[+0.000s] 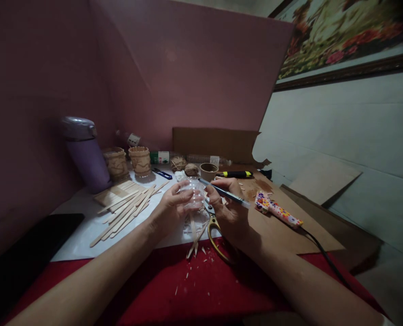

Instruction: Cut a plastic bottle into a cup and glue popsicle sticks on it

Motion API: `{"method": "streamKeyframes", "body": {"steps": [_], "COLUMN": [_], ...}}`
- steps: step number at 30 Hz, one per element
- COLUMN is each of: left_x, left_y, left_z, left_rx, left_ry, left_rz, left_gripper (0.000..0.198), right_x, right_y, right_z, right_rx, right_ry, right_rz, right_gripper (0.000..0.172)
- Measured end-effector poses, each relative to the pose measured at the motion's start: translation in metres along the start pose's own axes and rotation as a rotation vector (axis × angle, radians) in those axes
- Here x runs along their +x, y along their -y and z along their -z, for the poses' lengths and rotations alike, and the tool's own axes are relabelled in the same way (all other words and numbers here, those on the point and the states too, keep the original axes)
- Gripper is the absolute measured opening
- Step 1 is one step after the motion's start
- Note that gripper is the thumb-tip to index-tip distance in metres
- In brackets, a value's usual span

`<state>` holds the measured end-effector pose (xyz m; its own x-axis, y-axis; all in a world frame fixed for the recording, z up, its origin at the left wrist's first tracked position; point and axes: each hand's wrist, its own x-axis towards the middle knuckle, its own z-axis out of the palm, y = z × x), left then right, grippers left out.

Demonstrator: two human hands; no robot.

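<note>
My left hand [167, 206] is closed around a clear, ridged plastic bottle piece [194, 194], held up above the table. A dark pen [234, 197] lies across the fingers of my right hand [231, 215], its tip close to the bottle piece's upper rim. Below my hands, gold-handled scissors [212, 222] rest with one loop over the red cloth, the blades partly hidden. Beside them lie a few cut wooden stick pieces [194, 232].
Craft sticks [127, 215] are piled on white paper at left, near a purple flask [88, 158] and two decorated cups [140, 162]. Twine balls [191, 170], a small pot [208, 171] and a utility knife [237, 174] stand behind. A corded, flower-patterned glue gun [278, 210] lies on cardboard at right.
</note>
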<state>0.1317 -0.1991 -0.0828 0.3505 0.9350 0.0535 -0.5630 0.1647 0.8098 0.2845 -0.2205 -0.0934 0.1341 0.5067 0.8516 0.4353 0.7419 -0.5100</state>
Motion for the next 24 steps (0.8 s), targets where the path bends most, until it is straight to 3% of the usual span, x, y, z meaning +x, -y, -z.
{"method": "streamKeyframes", "body": {"steps": [18,24], "left_x": [0.0005,0.0012], "left_y": [0.0003,0.0007], "left_z": [-0.0007,-0.0013], "left_rx": [0.01,0.01], "left_ry": [-0.02,-0.011], "left_rz": [-0.001,-0.002], "left_gripper": [0.053,0.052], "right_x": [0.0004,0.0007], "right_y": [0.0001,0.0003], "right_z": [0.0001,0.0015], "right_rx": [-0.015,-0.045], "right_ry": [-0.002,0.008], "right_rz": [0.005,0.068], "right_gripper": [0.007,0.006]}}
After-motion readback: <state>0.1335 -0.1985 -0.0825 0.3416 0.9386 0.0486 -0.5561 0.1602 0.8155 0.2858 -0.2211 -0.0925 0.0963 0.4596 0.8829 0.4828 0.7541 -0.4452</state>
